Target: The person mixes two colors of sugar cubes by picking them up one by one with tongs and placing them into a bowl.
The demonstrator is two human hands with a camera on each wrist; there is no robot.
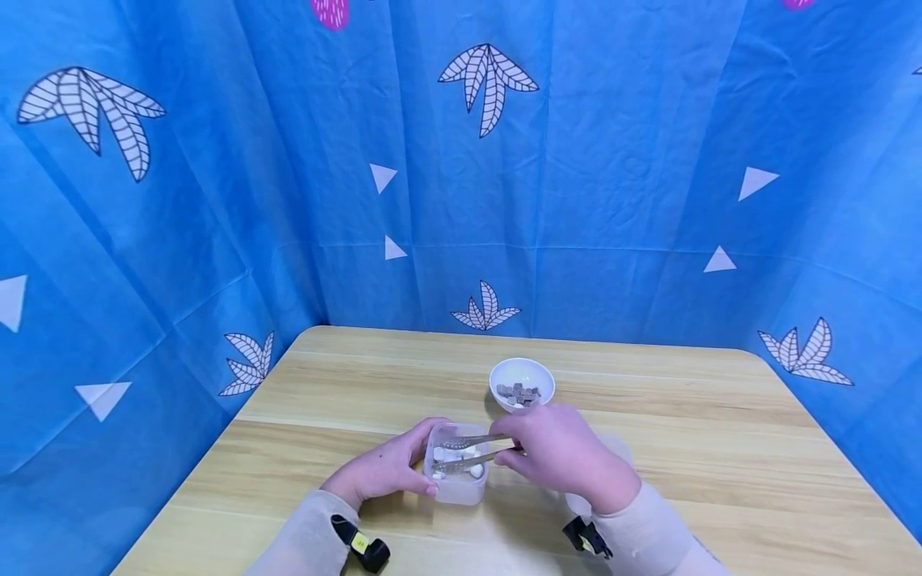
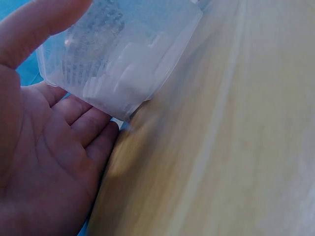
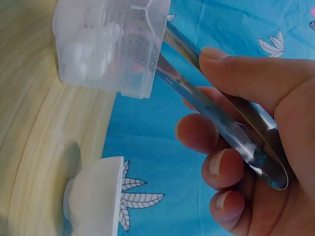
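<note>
My left hand (image 1: 385,468) grips a clear plastic container (image 1: 458,492) from its left side, thumb near the front and fingers behind. White chunks (image 1: 475,471) lie inside it, also visible through the wall in the left wrist view. Metal tongs (image 3: 211,115) are held in my right hand (image 1: 565,452), between the thumb and the curled fingers. Their perforated ends reach into the container from the right, spread apart among the white pieces. Whether they touch a piece cannot be told.
Behind the container stands a white bowl (image 1: 522,367) holding greyish-brown cubes (image 1: 520,393). A translucent flat item, perhaps a lid (image 1: 617,448), lies partly hidden under my right forearm. Blue patterned cloth (image 1: 612,160) hangs around the wooden table (image 1: 720,448).
</note>
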